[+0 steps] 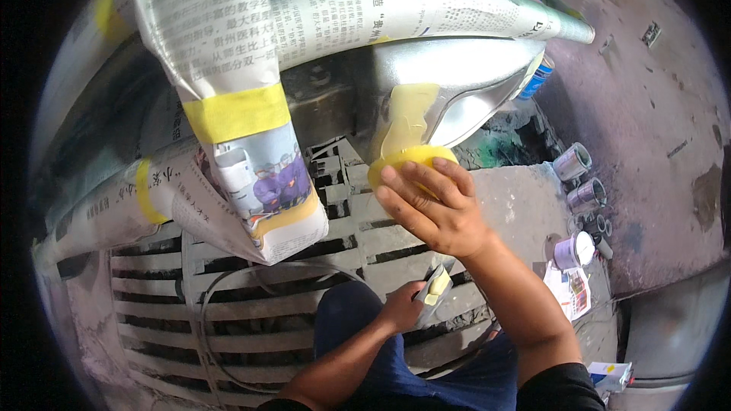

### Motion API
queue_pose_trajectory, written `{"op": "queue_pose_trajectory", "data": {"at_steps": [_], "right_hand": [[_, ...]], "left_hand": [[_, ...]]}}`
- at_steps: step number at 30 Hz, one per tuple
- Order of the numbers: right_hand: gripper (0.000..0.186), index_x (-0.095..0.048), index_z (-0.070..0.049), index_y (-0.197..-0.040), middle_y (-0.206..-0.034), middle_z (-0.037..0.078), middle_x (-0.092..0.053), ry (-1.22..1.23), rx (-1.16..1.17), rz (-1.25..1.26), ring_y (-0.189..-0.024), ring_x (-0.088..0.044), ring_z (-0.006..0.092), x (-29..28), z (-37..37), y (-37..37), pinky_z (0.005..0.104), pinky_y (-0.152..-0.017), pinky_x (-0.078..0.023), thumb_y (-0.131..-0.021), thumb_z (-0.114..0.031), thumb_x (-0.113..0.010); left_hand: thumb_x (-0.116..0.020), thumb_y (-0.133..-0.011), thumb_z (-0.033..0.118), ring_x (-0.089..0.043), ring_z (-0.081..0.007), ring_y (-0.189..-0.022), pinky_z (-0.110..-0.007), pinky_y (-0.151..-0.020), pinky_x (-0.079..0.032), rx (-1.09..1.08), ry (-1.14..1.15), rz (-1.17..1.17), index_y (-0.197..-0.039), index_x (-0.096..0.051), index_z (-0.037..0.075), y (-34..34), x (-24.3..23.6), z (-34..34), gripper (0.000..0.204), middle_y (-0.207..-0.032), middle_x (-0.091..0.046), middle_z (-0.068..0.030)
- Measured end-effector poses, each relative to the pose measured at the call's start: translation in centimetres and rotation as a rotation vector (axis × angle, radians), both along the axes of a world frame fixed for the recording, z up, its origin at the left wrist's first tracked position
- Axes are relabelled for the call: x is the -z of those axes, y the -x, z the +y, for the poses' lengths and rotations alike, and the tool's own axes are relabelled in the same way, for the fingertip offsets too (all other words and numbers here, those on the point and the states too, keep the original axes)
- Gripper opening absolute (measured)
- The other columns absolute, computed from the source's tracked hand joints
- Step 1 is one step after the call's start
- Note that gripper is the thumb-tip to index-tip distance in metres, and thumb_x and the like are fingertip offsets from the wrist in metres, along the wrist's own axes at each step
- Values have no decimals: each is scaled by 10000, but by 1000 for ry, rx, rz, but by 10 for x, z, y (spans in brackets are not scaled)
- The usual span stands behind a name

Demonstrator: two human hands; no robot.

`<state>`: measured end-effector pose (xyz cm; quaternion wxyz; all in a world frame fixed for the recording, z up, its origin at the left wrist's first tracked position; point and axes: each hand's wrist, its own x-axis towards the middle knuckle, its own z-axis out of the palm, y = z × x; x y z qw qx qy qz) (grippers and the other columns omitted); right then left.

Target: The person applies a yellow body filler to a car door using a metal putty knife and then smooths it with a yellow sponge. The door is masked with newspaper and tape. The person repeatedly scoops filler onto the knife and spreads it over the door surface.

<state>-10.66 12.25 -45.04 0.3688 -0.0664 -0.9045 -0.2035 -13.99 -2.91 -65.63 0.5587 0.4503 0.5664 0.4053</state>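
My right hand (438, 205) presses a flat, rounded yellow spreader (415, 155) against the lower end of a silver car body panel (449, 65), fingers spread over its top. Right above it, a patch of pale yellow filler (411, 110) is smeared unevenly on the panel. Lower down, near my knees, my left hand (403, 308) grips a grey flat plate (435, 306). Lumps of yellow putty (438, 283) lie on that plate.
Newspaper masking (343, 23), bound with yellow tape (237, 113), wraps the parts at left and above. Beneath is a slatted floor grate (152, 301) with a hose (204, 320). Several cans, one a white tub (574, 250), stand at right, near a blue can (536, 78).
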Motion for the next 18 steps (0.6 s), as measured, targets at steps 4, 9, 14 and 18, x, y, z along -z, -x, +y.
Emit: {"op": "queue_pose_trajectory", "data": {"at_steps": [4,9,14,18], "right_hand": [[341,-640,-195,-1159,-1186,-35,-654,5,-25,-67,-1123,-559,156,5,-4,-11,365,-1013,-375,-819,-185,-616],[310,-635,-209,-1130,-1151,-37,-666,-114,36,18,-1139,-527,157,-35,-25,-3,365,-990,-393,-821,-187,-620],[281,-636,-169,-1100,-1173,14,-649,-260,119,-59,-1158,-502,185,-69,-28,14,383,-960,-400,-833,-225,-567],[337,-625,-109,-1110,-1212,83,-617,-351,176,-191,-1179,-482,232,-60,-29,15,420,-961,-391,-838,-261,-498]], "left_hand": [[-505,-768,54,-597,-245,-1096,-344,-954,-442,-3,35,39,-1216,-587,9,-1,-8,1,458,-1184,-628,-172],[-496,-771,52,-592,-280,-1106,-353,-961,-438,4,-8,71,-1201,-592,3,0,-11,2,443,-1184,-625,-173],[-487,-750,33,-600,-274,-1093,-350,-955,-443,4,43,25,-1232,-579,-4,2,-16,4,492,-1195,-621,-176],[-490,-748,41,-602,-268,-1086,-346,-946,-448,-16,31,31,-1237,-574,-5,3,-16,3,498,-1179,-626,-179]]}}
